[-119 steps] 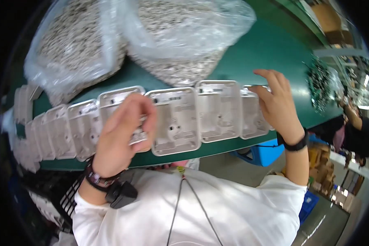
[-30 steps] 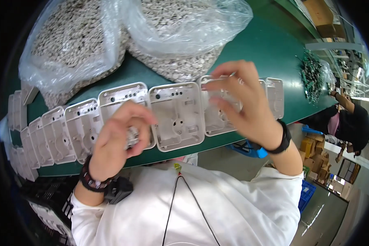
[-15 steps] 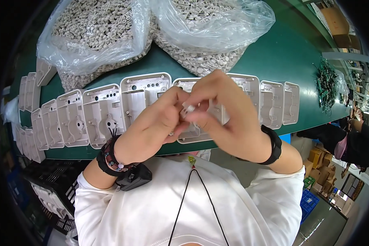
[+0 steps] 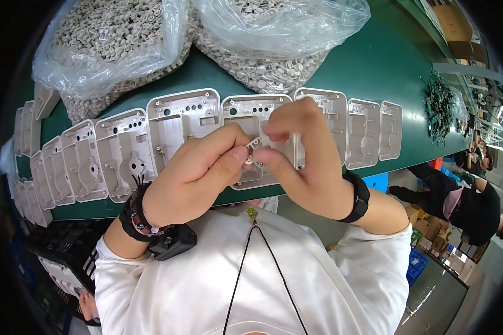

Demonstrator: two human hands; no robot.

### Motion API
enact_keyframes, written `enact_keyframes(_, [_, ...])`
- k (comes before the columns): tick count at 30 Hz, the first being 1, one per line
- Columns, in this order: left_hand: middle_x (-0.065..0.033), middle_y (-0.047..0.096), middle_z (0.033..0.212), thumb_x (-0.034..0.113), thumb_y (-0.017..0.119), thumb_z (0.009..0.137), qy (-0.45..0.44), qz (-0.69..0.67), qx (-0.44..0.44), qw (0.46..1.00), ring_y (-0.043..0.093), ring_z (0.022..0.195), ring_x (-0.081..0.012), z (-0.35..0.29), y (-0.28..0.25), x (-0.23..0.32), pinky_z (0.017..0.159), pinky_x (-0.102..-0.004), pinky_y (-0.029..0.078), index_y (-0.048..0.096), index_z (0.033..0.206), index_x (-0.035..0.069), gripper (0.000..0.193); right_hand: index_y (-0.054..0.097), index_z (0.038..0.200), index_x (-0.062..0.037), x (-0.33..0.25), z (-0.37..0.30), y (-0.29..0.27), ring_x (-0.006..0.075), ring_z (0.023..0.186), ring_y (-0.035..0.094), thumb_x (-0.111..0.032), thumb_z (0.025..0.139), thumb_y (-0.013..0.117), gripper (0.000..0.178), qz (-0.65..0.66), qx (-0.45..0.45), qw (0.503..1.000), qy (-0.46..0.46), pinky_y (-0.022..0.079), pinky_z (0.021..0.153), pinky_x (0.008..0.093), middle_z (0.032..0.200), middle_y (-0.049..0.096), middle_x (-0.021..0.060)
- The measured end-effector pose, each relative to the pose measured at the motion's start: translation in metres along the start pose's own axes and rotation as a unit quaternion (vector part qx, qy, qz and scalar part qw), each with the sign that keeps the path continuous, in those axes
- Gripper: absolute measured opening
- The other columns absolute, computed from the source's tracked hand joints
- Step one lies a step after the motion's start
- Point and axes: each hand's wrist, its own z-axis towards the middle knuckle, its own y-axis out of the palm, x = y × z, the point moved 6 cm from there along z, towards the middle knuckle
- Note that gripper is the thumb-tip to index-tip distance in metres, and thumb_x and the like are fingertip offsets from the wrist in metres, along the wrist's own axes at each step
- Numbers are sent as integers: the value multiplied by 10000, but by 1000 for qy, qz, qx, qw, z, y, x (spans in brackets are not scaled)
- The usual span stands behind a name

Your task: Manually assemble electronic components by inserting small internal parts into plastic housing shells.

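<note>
Pinched between the thumb and fingers of my left hand [image 4: 204,170] is a small pale plastic part [image 4: 254,146], with ring-like and bar-like bits. My right hand [image 4: 313,162] is right beside it, thumb and index finger apart; the thumb tip reaches close to the part, and whether it touches cannot be told. The other right fingers are partly hidden. Both hands hover over a light grey plastic housing [image 4: 246,123], its open side up, with holes, posts and curved inner walls. My hands cover much of its middle.
More grey housings [image 4: 120,156] stand in a row along the green table's [image 4: 394,56] near edge. Behind them slump two transparent bags [image 4: 112,36] [image 4: 282,70] of small plastic parts. Dark cables [image 4: 440,106] lie at right. A person in black [image 4: 472,209] is beyond; another person's hand [image 4: 87,304] shows lower left.
My right thumb and index finger have parted from the small part, which stays in my left hand and is now more visible. The whole view has shifted slightly. Another person's hand appears lower left.
</note>
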Motion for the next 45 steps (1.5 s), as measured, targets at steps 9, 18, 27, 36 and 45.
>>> enact_keyframes(9, [-44,427,591,157,416,920,18,39,-3,999,397,533,-131,-3,-5,0,498,-263,337,452,836,16,168,608,872,-29,-9,-4,3,202,707,536,22,662,686,229,-51,-34,996,-60,435,571,263,827,538,79])
enact_keyframes(18, [-9,431,711,185,420,927,54,-61,165,983,350,507,-60,-18,-32,3,464,-176,282,445,996,49,154,627,731,-83,5,38,-17,211,773,515,-38,607,702,151,-224,-60,970,-78,410,624,291,868,513,62])
enact_keyframes(27, [-31,411,750,255,351,946,138,-176,229,948,287,456,-37,-25,-62,3,393,-169,198,400,1088,46,257,616,658,-110,54,34,13,211,926,441,-123,573,668,101,-394,-209,888,-114,356,756,323,985,479,19])
enact_keyframes(36, [-46,444,775,282,347,947,117,-227,215,943,298,462,-43,-26,-64,1,416,-169,224,386,1106,36,295,658,851,-90,35,35,-3,226,989,447,-48,621,638,235,-358,-208,901,-131,378,774,326,1061,483,65])
enact_keyframes(45, [-26,462,717,384,287,951,65,-156,133,977,311,491,-41,-25,-41,4,442,-172,226,372,1128,49,387,626,934,-85,-27,55,25,251,897,445,-28,663,667,280,-161,-88,977,-106,374,736,314,1064,470,121])
